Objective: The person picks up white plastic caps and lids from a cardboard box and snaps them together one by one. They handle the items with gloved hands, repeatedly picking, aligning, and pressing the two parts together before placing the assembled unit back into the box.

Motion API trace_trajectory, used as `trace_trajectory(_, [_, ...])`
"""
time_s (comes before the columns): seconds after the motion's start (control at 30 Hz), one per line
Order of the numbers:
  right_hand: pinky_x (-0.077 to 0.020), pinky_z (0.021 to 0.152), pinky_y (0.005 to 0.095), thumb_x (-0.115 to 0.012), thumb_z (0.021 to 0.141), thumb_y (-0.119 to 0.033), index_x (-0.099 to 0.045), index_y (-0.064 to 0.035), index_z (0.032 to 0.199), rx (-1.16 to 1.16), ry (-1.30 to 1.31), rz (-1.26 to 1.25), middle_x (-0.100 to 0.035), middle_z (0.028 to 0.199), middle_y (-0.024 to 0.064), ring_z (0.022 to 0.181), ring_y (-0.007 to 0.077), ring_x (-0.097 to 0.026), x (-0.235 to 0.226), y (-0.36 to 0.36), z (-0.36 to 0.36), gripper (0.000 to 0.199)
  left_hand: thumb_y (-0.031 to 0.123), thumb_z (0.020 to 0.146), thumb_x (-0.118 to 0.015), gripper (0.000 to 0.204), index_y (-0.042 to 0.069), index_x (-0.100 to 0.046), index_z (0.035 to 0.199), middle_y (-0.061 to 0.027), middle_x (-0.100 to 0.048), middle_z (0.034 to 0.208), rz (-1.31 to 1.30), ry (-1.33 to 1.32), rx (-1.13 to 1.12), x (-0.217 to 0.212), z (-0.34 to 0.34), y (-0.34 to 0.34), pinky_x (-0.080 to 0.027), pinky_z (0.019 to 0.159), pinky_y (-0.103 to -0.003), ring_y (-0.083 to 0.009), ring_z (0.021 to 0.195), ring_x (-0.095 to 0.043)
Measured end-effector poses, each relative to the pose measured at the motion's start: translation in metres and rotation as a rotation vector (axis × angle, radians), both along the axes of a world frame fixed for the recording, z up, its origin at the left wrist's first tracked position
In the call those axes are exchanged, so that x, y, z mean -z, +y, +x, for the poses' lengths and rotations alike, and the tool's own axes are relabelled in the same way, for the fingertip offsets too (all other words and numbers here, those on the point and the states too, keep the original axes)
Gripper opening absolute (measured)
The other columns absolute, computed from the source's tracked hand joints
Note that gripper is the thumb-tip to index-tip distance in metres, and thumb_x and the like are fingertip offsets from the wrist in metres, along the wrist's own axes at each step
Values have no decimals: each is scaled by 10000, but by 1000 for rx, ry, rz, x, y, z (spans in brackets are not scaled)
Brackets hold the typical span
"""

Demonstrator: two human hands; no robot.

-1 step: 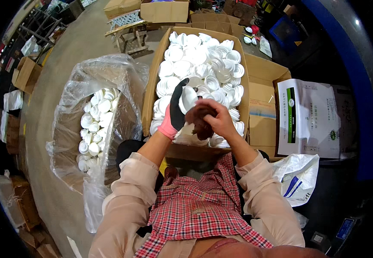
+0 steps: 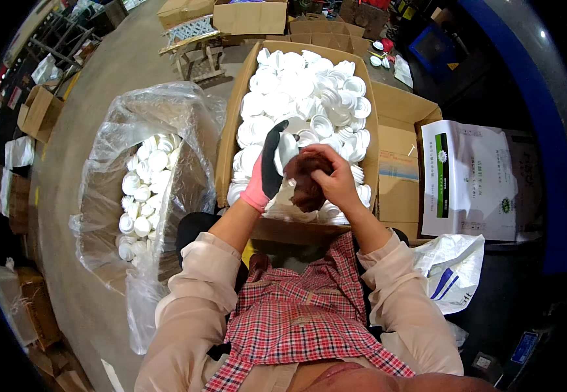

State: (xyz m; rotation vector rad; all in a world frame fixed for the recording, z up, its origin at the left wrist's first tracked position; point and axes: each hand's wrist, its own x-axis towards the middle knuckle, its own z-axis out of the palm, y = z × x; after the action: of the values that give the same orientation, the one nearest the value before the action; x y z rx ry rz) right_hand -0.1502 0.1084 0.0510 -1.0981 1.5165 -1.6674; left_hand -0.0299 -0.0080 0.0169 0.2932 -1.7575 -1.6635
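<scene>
My left hand [image 2: 268, 171], in a pink and black glove, is closed around a round white plastic cap [image 2: 287, 149], its thumb and fingers upright at the cap's side. In my bare right hand [image 2: 339, 183] is a bunched brown cloth [image 2: 307, 181], pressed close to the cap and covering part of it. Both hands are over the near half of a large cardboard box [image 2: 290, 230] heaped with white plastic caps [image 2: 296, 85].
A clear plastic bag [image 2: 110, 150] lines a container of more white caps [image 2: 156, 160] on the left. To the right are an open cardboard box [image 2: 397, 144], a white printed sheet [image 2: 469, 176] and a white sack [image 2: 453, 271]. A small wooden stool [image 2: 198, 55] stands farther back.
The brown cloth in my right hand has shifted slightly and turned against the cap. The cap shows a narrower face now. My left arm is nearly still.
</scene>
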Motion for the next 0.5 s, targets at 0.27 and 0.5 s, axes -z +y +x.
trace_trajectory(0.27, [-511,801,332,-607,688,56,-659,-79,944,-307,885,-108,-601,1043,94,951,298,-620,-3,4,2,294,303,1006,-385,368,48,-541,1220,-97,-621,1017,445,28,130,7,5,-8,-511,797,-301,-184,929,-608])
trace_trajectory(0.5, [-533,720,345,-644,688,8,-661,-80,859,-34,970,-282,-627,1011,93,867,270,-635,-4,2,2,193,415,1028,-263,553,-27,-540,1210,-134,-612,1175,1015,149,455,4,8,-11,-489,932,-324,-221,1065,-606])
